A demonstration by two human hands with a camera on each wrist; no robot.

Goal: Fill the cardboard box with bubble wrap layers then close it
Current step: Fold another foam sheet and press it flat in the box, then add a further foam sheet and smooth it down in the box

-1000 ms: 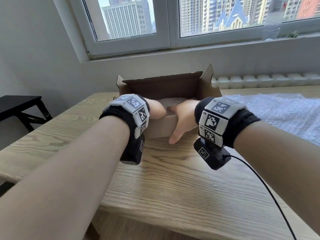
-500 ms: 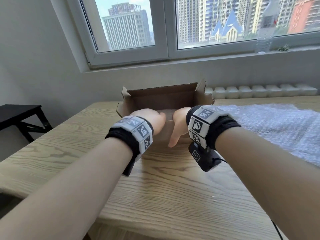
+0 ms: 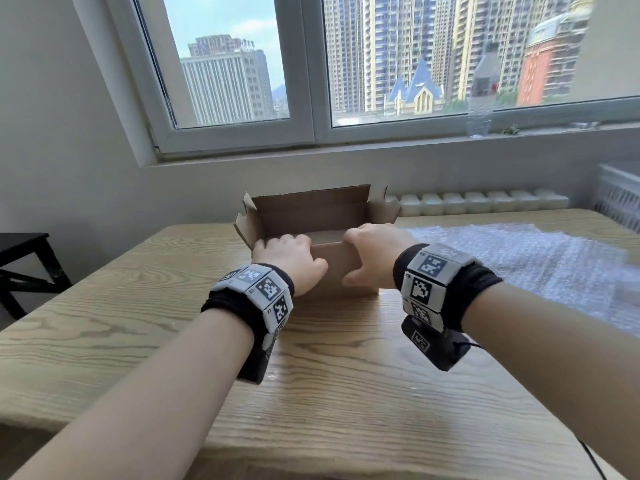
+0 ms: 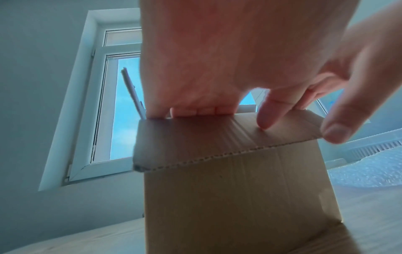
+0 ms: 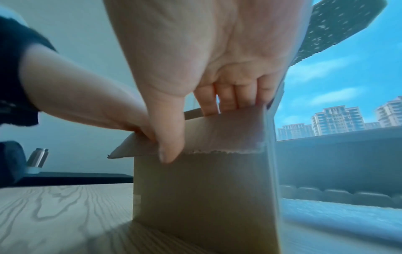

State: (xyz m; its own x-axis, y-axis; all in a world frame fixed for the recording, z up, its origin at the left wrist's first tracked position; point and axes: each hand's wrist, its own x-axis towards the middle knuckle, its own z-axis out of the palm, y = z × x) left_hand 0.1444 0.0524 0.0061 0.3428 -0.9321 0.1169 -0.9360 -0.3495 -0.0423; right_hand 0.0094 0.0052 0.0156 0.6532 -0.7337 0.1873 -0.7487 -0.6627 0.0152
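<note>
An open cardboard box (image 3: pixel 311 209) stands on the wooden table (image 3: pixel 346 393) in front of me, its back and side flaps upright. My left hand (image 3: pixel 291 256) and right hand (image 3: pixel 375 252) both grip the near flap (image 4: pixel 217 142), fingers curled over its fold and thumbs on its outer face. The flap (image 5: pixel 222 137) juts out toward me above the box front (image 5: pixel 206 189). A sheet of bubble wrap (image 3: pixel 519 268) lies flat on the table to the right of the box. What lies inside the box is hidden by my hands and the flap.
A black stool (image 3: pixel 24 258) stands off the table's left side. A clear bottle (image 3: pixel 481 95) is on the windowsill and a radiator (image 3: pixel 478 202) runs behind the table. A cable trails from my right wrist.
My view has tilted up and the box sits farther from me. Both hands have moved from the box's front edge to curl over the near flap, which now sticks out instead of hanging flat.
</note>
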